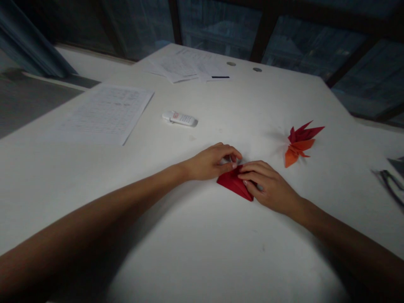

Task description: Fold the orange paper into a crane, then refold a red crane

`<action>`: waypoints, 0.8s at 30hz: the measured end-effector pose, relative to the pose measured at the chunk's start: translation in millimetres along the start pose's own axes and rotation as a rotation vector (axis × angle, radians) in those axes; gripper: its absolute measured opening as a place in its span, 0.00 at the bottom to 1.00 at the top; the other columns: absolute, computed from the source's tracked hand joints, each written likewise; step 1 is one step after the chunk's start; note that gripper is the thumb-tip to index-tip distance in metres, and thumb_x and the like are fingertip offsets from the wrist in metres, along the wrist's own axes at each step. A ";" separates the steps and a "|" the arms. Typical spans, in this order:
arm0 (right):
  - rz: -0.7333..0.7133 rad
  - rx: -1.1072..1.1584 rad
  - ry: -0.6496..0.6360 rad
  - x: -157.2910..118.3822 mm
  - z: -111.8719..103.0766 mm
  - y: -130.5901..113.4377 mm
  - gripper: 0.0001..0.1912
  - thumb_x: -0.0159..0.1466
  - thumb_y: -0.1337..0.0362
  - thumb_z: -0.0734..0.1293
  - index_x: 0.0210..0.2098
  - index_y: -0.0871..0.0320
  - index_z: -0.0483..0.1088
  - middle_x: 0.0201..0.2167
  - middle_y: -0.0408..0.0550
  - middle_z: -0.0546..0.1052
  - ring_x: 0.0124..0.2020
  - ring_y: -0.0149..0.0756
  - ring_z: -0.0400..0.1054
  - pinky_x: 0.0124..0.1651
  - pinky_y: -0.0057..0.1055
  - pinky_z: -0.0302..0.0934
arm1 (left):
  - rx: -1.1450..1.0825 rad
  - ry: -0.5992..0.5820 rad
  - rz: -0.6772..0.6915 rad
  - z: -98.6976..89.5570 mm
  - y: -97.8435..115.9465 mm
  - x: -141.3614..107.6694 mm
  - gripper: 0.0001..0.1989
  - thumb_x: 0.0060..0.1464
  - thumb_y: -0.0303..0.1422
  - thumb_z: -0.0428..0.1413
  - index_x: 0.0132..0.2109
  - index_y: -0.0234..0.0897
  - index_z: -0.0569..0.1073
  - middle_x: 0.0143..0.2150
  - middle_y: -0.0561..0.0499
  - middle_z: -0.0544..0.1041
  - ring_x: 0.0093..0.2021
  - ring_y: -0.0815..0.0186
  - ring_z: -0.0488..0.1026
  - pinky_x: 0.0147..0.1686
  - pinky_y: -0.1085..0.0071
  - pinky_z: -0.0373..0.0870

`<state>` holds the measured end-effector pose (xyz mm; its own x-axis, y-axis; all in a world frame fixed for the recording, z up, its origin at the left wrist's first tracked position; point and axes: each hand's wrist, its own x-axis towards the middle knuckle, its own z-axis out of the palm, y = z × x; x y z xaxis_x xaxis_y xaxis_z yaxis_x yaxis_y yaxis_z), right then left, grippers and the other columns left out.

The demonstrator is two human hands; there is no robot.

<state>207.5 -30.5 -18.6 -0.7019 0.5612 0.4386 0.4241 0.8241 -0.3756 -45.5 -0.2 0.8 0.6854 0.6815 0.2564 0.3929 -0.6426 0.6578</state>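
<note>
A folded piece of red origami paper [232, 183] lies on the white table in front of me, roughly triangular, its long edge toward me. My left hand [217, 162] is at its upper left side, with curled fingers and the thumb closed at the paper's top edge. From the right, my right hand [268, 185] grips the paper, fingertips on its face and thumb near the lower right edge. The fingers cover part of the folds. To the right of my hands sit a dark red folded paper figure [304, 133] and an orange one [296, 152], touching each other.
A white marker-like object with printing [179, 118] lies beyond my left hand. Printed sheets [104, 113] are at the left, and more papers [186, 65] with a dark pen [220, 77] at the back. Scissors-like handles [391, 185] show at the right edge.
</note>
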 end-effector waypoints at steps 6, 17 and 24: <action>0.001 -0.023 -0.011 1.7 -1.5 -3.4 0.12 0.67 0.73 0.66 0.47 0.55 0.76 0.49 0.53 0.80 0.53 0.46 0.73 0.56 0.50 0.70 | 0.101 -0.073 0.006 -0.3 -3.3 2.4 0.21 0.57 0.23 0.55 0.58 0.40 0.71 0.55 0.44 0.76 0.57 0.57 0.69 0.60 0.56 0.61; 0.019 -0.003 -0.048 1.1 -3.9 -3.2 0.12 0.70 0.71 0.64 0.48 0.53 0.75 0.50 0.51 0.80 0.52 0.45 0.73 0.56 0.51 0.69 | -0.012 -0.119 0.010 -13.5 -5.6 0.3 0.24 0.57 0.22 0.54 0.60 0.40 0.71 0.59 0.44 0.75 0.59 0.59 0.70 0.61 0.59 0.63; 0.047 -0.035 -0.096 3.0 -7.4 -8.7 0.11 0.67 0.62 0.71 0.48 0.54 0.73 0.50 0.53 0.79 0.53 0.48 0.72 0.57 0.52 0.67 | 0.101 -0.125 0.065 -2.8 -0.4 3.0 0.12 0.60 0.32 0.60 0.51 0.40 0.76 0.54 0.48 0.79 0.55 0.59 0.73 0.61 0.58 0.60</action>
<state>206.0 -35.4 -7.9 -0.7321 0.5903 0.3400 0.4759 0.8003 -0.3647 -45.4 3.1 3.4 0.7798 0.5927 0.2017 0.4008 -0.7201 0.5664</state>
